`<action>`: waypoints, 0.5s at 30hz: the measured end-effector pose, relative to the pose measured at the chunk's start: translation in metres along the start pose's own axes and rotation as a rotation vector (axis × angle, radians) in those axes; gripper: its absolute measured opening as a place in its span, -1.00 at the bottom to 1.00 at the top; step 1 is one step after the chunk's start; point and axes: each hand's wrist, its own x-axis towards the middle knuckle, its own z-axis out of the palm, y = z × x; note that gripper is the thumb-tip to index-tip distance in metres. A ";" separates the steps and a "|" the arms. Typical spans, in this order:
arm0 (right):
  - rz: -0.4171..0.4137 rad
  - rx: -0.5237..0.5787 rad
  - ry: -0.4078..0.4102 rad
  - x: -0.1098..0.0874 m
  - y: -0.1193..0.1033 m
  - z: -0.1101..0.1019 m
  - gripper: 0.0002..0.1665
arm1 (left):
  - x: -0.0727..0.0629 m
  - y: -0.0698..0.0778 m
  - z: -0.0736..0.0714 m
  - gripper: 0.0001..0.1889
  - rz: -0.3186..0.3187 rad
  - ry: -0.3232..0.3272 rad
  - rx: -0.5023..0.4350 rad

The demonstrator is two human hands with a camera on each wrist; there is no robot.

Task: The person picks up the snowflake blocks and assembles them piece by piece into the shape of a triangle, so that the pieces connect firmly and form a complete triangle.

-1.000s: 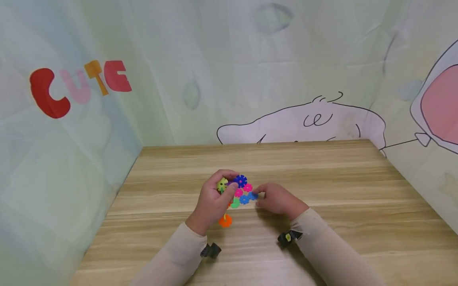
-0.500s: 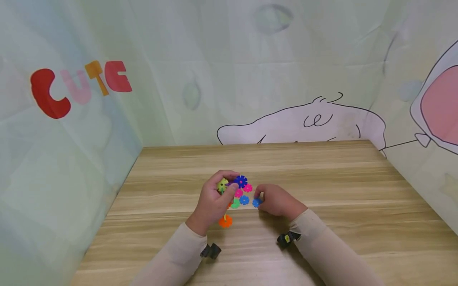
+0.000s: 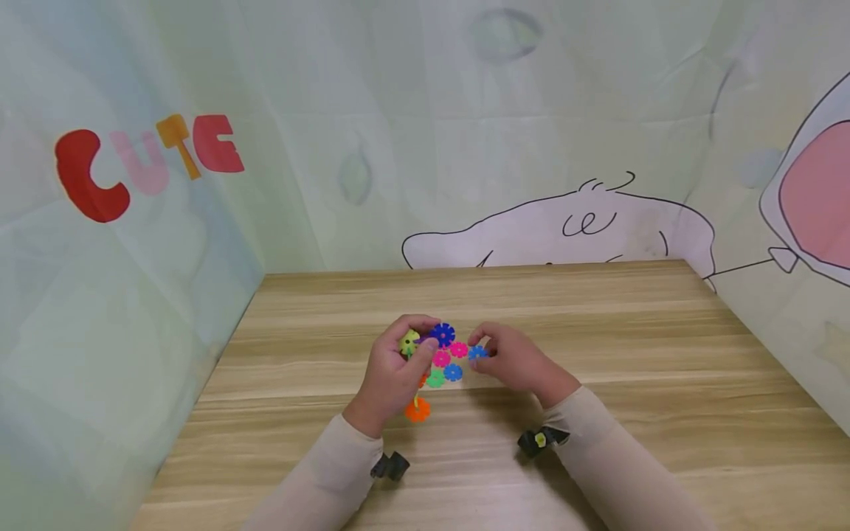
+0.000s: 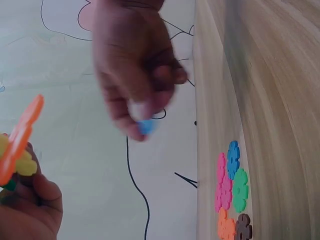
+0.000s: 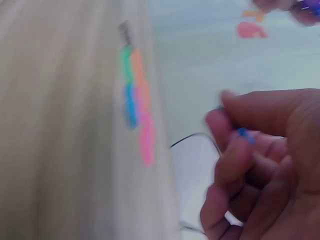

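In the head view my left hand (image 3: 397,372) grips a joined cluster of notched plastic snowflake discs. A dark blue disc (image 3: 443,335) stands at its right, a yellow-green disc (image 3: 409,342) lies against the fingers, and an orange disc (image 3: 417,410) hangs below. The left wrist view shows that orange disc (image 4: 22,137) slotted to yellow ones; the palm hides part of the cluster. To the right, my right hand (image 3: 521,363) pinches a light blue snowflake disc (image 3: 477,353) between thumb and fingers, raised off the table. Most of it is covered in the right wrist view.
Loose discs lie flat on the wooden table (image 3: 598,317) between the hands: two pink discs (image 3: 441,359), a blue disc (image 3: 453,372), a green disc (image 3: 435,378), orange, and a brown disc (image 4: 243,227). A printed cloth (image 3: 319,147) hangs behind the table.
My right hand has picked up the light blue disc from beside the other blue one, drawn it right and raised it. My left hand keeps its hold on the cluster, almost still.
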 end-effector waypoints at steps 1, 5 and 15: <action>-0.032 0.054 0.012 -0.002 -0.004 -0.003 -0.68 | 0.000 0.000 0.000 -0.75 -0.002 0.000 -0.002; -0.166 0.287 -0.007 -0.012 -0.020 -0.016 -0.58 | 0.001 0.000 0.000 -0.75 -0.003 0.006 -0.006; -0.244 0.504 -0.070 -0.027 -0.037 -0.026 -0.60 | 0.000 -0.001 0.000 -0.75 0.013 -0.004 0.008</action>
